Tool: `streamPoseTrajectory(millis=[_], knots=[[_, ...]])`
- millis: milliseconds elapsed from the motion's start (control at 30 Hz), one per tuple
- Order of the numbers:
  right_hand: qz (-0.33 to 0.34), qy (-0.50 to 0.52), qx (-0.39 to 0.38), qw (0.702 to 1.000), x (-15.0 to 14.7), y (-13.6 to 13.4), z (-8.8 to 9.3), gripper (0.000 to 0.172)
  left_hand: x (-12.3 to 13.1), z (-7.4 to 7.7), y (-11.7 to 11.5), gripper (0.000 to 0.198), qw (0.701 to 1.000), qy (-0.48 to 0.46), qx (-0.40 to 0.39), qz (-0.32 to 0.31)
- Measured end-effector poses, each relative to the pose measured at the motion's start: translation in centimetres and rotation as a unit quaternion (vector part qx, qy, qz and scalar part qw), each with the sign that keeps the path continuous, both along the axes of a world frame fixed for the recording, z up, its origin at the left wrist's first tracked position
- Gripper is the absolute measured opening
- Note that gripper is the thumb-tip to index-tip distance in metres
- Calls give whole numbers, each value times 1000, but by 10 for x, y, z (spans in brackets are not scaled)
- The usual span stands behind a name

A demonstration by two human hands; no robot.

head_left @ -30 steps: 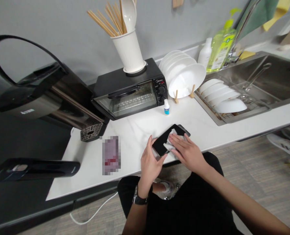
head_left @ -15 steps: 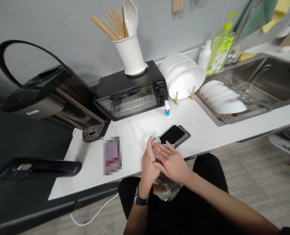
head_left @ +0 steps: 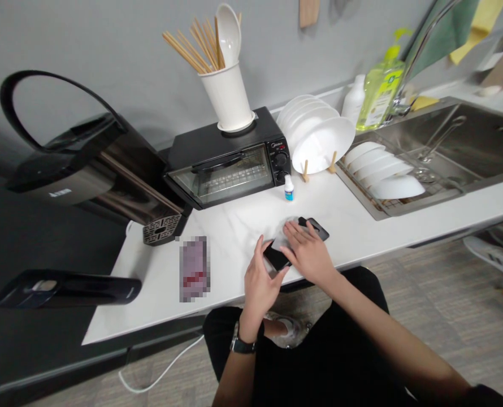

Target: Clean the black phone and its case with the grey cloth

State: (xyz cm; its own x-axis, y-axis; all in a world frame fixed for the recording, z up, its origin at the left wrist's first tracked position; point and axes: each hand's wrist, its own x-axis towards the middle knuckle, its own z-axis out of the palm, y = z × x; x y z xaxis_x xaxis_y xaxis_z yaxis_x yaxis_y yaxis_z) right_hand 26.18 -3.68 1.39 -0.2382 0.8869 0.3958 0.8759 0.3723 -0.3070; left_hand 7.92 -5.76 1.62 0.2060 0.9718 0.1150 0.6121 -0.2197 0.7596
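A black phone (head_left: 277, 257) lies flat on the white counter near its front edge. My left hand (head_left: 262, 285) grips its near left end, thumb on one side and fingers on the other. Under the fingers of my right hand (head_left: 311, 255), a thin whitish tissue (head_left: 281, 234) is pressed on the phone's screen. Those fingers are stretched out over it and hide part of both. Beneath the phone's far end, a dark flat case-like piece (head_left: 320, 228) sticks out. A small white bottle with a blue label (head_left: 289, 189) stands behind them.
A black toaster oven (head_left: 230, 164) bears a white utensil cup (head_left: 226, 93). A tall black dispenser (head_left: 128, 169) stands left, near a blurred-out purplish item (head_left: 195, 265). White plates (head_left: 321, 141) and a steel sink (head_left: 484, 135) with bowls (head_left: 398, 185) are at right.
My right hand has slid the tissue right and away from me across the phone, uncovering its near end. My left hand, earlier against the right, now shows apart at the phone's end.
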Motion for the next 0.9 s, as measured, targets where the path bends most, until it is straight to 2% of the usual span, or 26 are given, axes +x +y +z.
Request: streamPoseTrajectory(millis=[133,200,267,367,467,533,600,667,733,833,900], knots=[[79,23,-17,996,-40,-29,3,53,-3,-1,-2,85,1000,20,-1,-4],[95,37,-19,995,-43,-44,3,52,-4,-1,-2,86,1000,16,1,-14],[99,46,-16,994,-33,-52,1,49,-4,0,-2,90,1000,8,4,-22],[60,40,-7,997,-3,-51,-4,47,-2,1,-1,95,1000,-5,4,-14],[-16,20,8,1000,26,-32,-8,48,1,0,1,98,1000,-14,4,-3],[-61,9,12,998,35,-16,-7,48,2,0,1,98,1000,-15,8,-3],[-80,4,10,997,31,-3,-5,50,2,-1,2,97,1000,-14,11,0],[-60,6,6,998,16,3,-1,53,2,-2,1,96,1000,-11,10,3],[-4,15,-2,1000,-5,-1,3,55,1,-3,1,92,1000,-3,11,5],[75,29,-16,997,-31,-21,7,53,-2,-4,-1,85,1000,11,17,1],[99,38,-21,994,-34,-37,7,52,-3,-4,-1,85,1000,8,18,-10]])
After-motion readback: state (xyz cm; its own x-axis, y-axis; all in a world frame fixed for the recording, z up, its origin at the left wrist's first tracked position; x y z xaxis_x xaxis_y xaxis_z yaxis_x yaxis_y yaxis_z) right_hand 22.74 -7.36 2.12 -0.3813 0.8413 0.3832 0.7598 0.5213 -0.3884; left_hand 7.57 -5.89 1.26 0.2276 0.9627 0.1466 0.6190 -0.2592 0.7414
